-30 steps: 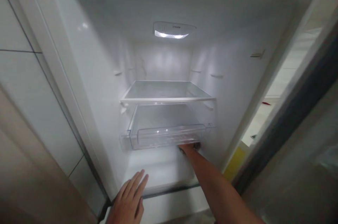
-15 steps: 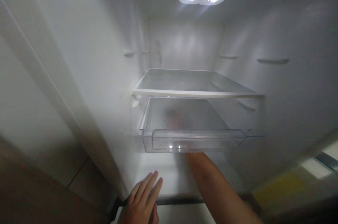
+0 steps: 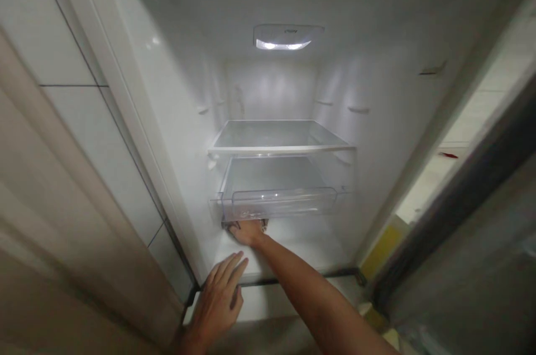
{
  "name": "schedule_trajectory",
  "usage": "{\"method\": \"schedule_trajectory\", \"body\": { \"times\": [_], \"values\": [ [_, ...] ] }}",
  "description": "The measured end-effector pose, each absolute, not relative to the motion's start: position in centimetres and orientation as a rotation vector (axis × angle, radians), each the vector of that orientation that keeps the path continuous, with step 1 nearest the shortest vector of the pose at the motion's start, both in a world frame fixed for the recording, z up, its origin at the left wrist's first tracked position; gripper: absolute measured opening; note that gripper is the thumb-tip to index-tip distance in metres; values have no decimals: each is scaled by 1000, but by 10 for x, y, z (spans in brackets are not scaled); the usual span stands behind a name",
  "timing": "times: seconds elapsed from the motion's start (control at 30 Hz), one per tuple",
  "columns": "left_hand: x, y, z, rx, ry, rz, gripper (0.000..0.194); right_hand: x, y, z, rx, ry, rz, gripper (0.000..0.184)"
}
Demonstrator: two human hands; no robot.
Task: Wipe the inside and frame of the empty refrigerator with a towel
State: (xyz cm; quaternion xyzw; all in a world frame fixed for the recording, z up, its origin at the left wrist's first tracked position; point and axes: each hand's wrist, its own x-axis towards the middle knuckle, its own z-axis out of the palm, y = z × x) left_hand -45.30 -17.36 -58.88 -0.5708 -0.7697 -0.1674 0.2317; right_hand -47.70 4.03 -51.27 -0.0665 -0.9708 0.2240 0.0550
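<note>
My right hand (image 3: pixel 247 231) is low inside a fridge, under the front of the clear drawer (image 3: pixel 285 202). It is pressed onto a crumpled, dark-patterned cloth (image 3: pixel 264 225) on the white fridge floor (image 3: pixel 293 243), near the left wall. Only edges of the cloth show around the fingers, and the drawer front partly covers them. Nearer to me, my left hand (image 3: pixel 220 293) lies with its fingers stretched out at the fridge's front edge, holding nothing.
Above the drawer is a glass shelf (image 3: pixel 276 134) with a white rim. A lamp (image 3: pixel 282 44) shines from the ceiling. On the right is the dark-edged door (image 3: pixel 452 198), with a yellow object (image 3: pixel 383 252) beside the opening. White tiles (image 3: pixel 100 137) line the left.
My right hand has come forward and left from deep beneath the drawer, and the cloth now shows. The view has drawn back. My left hand stays at the front edge.
</note>
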Motion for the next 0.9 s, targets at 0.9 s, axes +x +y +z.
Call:
{"method": "schedule_trajectory", "body": {
  "times": [0.9],
  "values": [
    [-458,-175,-591,-1543,-2000,-518,57,-402,32,-508,-419,-2967,502,53]
  ]
}}
